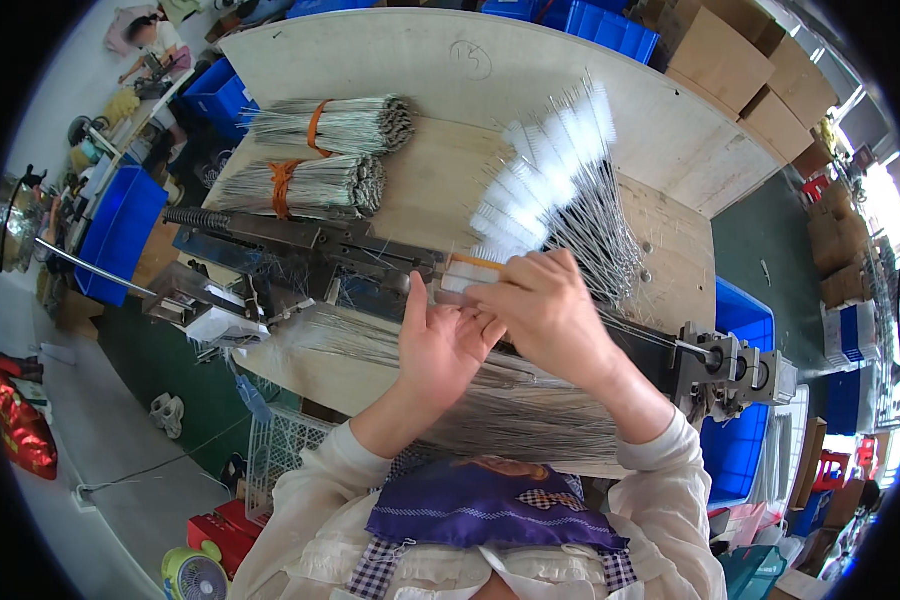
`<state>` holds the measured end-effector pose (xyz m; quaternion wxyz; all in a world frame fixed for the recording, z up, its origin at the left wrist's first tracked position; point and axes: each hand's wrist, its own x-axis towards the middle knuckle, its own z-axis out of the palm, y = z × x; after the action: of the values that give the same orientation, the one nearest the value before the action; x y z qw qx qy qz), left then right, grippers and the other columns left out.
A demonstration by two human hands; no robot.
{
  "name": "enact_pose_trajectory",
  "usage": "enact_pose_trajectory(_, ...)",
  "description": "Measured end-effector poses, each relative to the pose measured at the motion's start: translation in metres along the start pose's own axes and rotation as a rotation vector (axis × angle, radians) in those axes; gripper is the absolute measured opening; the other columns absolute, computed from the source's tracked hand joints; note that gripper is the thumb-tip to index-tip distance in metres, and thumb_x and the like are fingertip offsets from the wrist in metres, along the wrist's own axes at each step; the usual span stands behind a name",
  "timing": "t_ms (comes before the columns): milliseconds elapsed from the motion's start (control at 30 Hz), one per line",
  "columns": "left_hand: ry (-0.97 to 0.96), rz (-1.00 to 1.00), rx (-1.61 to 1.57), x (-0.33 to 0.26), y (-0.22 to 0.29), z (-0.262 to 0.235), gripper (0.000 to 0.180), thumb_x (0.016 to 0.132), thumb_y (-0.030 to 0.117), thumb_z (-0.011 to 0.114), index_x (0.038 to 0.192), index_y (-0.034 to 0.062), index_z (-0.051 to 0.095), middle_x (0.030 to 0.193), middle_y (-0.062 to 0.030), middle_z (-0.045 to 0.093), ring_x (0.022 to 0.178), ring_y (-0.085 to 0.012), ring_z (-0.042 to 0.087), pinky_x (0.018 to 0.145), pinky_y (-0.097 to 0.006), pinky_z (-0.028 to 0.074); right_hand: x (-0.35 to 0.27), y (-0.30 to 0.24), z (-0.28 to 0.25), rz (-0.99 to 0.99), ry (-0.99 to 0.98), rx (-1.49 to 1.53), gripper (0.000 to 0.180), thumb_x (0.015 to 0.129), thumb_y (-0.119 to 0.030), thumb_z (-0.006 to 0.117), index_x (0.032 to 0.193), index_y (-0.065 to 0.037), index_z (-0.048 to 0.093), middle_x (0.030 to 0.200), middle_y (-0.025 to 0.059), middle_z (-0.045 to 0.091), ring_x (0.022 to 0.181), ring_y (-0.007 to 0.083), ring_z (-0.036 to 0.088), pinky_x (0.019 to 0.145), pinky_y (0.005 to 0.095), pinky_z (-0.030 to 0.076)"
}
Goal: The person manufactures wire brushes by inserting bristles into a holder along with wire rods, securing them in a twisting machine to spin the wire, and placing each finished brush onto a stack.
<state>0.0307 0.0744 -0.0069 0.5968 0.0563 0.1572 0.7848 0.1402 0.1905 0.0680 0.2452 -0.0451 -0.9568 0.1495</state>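
Pinching a white bristle tuft (467,278) at its fingertips, your right hand (545,310) sits just above the dark machine (300,250) — your left hand (440,345) half open beside it, thumb raised, touching the right — finished brushes (550,185) fanned just beyond.

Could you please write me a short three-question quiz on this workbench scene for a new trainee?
1. True or false: both the left hand and the right hand are up at the metal machine.
2. How many wire bundles tied with orange bands lie on the wooden table?
3. The finished white brushes lie: A) left of the hands, B) beyond the hands, fanned out, C) in a blue crate.

Key
1. True; they meet over a small white brush piece.
2. Two.
3. B.
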Motion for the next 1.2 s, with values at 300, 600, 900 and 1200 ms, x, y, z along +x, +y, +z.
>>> enact_pose_trajectory(300,0.025,0.058,0.049,-0.005,-0.002,0.011,0.088,0.097,0.064,0.025,0.144,-0.0099,0.022,0.148,-0.0224,0.032,0.140,-0.0290,0.032,0.117,-0.041,0.026,0.007,0.035,0.002,0.212,-0.063,0.123,0.011,0.083,-0.012,0.068,0.093,-0.008,0.073,0.076,0.0044,0.061,0.071,0.0195,0.057,0.079,0.0323,0.039)
enact_pose_trajectory(600,0.049,0.037,0.021,0.000,-0.001,0.013,0.082,0.099,0.061,0.026,0.142,-0.0087,0.027,0.146,-0.0196,0.036,0.138,-0.0286,0.033,0.116,-0.041,0.027,0.008,0.034,0.002,0.177,-0.108,0.038,0.013,0.082,-0.011,0.066,0.092,-0.010,0.073,0.076,0.0044,0.060,0.075,0.0214,0.060,0.083,0.0342,0.039)
enact_pose_trajectory(900,0.040,0.031,0.028,-0.002,0.001,0.010,0.084,0.098,0.061,0.028,0.140,-0.0111,0.026,0.144,-0.0214,0.037,0.137,-0.0286,0.036,0.115,-0.041,0.029,0.003,0.035,0.003,0.159,-0.084,0.047,0.014,0.082,-0.011,0.067,0.094,-0.011,0.073,0.077,0.0038,0.061,0.076,0.0200,0.060,0.084,0.0342,0.039)
enact_pose_trajectory(1200,0.022,0.028,-0.025,-0.001,0.000,-0.001,0.083,0.098,0.060,0.031,0.138,-0.0130,0.028,0.142,-0.0244,0.037,0.135,-0.0301,0.039,0.114,-0.042,0.032,0.003,0.009,-0.001,0.057,0.017,0.038,0.015,0.081,-0.010,0.067,0.095,-0.009,0.072,0.076,0.0041,0.059,0.073,0.0201,0.058,0.077,0.0339,0.039)
